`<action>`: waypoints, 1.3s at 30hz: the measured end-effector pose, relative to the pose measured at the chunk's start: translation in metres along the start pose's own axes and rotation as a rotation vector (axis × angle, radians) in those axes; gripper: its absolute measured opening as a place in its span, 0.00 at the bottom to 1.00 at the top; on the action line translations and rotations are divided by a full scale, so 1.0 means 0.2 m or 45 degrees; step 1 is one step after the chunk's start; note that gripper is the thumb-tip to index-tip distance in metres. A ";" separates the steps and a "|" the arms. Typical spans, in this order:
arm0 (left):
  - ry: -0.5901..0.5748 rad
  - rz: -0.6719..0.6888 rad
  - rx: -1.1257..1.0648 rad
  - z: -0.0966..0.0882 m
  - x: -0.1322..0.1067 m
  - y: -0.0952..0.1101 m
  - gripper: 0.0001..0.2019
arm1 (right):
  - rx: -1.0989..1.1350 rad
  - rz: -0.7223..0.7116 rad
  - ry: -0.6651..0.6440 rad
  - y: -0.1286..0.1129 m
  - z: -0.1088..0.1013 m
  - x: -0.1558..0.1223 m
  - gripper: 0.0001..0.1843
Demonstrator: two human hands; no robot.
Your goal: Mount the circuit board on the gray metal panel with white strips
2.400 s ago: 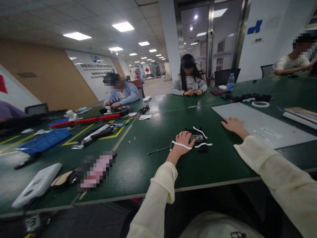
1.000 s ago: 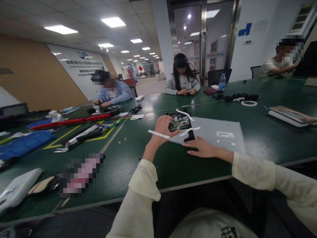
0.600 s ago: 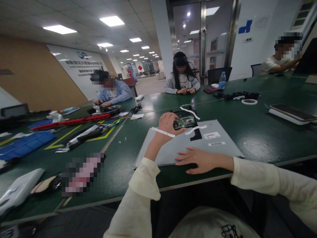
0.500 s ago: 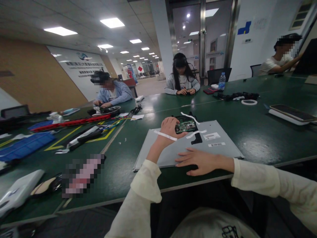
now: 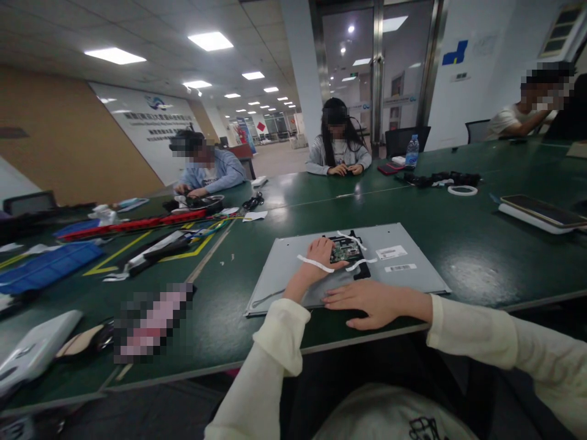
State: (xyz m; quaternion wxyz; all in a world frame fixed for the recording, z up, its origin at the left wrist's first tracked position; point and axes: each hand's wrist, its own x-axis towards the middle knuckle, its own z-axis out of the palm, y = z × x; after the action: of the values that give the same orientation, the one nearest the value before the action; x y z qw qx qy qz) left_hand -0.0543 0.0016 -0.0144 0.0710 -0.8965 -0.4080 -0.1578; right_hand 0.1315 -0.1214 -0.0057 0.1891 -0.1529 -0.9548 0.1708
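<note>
A grey flat panel (image 5: 403, 247) lies near the table's front edge, with two white labels on its right part. On its middle is a green circuit board (image 5: 347, 252) in a black frame, with white tape strips (image 5: 362, 264) around it. My left hand (image 5: 321, 252) grips the board's left side, its fingers curled over that edge and the thumb along the front. My right hand (image 5: 367, 299) rests palm down at the panel's near edge, fingers stretched out, holding nothing. Left of my left wrist, a thin grey cord-like line (image 5: 270, 297) runs across the panel.
Left of the panel lie a pixelated pink item (image 5: 158, 321), a white device (image 5: 39, 351) and a blue tray (image 5: 52, 266). A phone on a white box (image 5: 541, 214) lies right; a bottle (image 5: 411, 151) stands at the back. Several people sit around the table.
My left hand and the board have moved slightly down and right, and the board now sits lower against the panel. The grey cord-like line has come into view. My right hand has barely moved.
</note>
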 end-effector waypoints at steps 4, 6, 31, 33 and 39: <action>-0.025 0.045 0.016 0.02 0.00 0.00 0.25 | 0.020 -0.034 -0.004 0.01 0.00 0.02 0.32; -0.033 0.068 0.016 0.02 -0.01 -0.01 0.23 | 0.023 -0.045 -0.010 0.02 0.01 0.02 0.32; -0.177 -0.102 -0.265 -0.10 -0.20 -0.15 0.41 | 0.094 -0.103 0.028 0.06 0.03 0.03 0.32; -0.293 -0.181 -0.280 -0.15 -0.25 -0.19 0.43 | 0.094 -0.099 0.022 0.06 0.03 0.03 0.31; -0.446 -0.210 -0.384 -0.25 -0.40 -0.29 0.43 | 0.087 -0.045 -0.010 0.04 0.01 0.02 0.31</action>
State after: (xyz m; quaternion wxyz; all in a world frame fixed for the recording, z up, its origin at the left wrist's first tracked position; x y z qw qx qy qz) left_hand -0.1586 -0.0301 0.0052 -0.1486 -0.8743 -0.4575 -0.0644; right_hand 0.1282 -0.1141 -0.0097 0.1935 -0.1287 -0.9517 0.2005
